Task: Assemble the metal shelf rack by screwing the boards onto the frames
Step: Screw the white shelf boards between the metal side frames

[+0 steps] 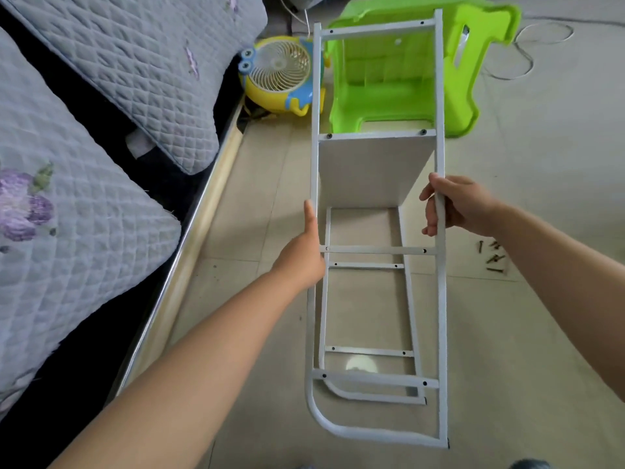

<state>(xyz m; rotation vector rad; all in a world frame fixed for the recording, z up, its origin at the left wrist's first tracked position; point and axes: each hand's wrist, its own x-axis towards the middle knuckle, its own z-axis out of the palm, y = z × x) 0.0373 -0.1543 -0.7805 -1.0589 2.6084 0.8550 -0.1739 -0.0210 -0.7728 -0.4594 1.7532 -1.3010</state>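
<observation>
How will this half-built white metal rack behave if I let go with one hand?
The white metal shelf rack looks light: thin tube, mostly open. Only one white board joins the frames, so it may twist. With just the right hand gripping an upright, it would probably tip.

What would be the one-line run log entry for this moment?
left hand: rests on white metal frame | right hand: grips frame | white flat board: one attached | dark loose screws: on floor
</observation>
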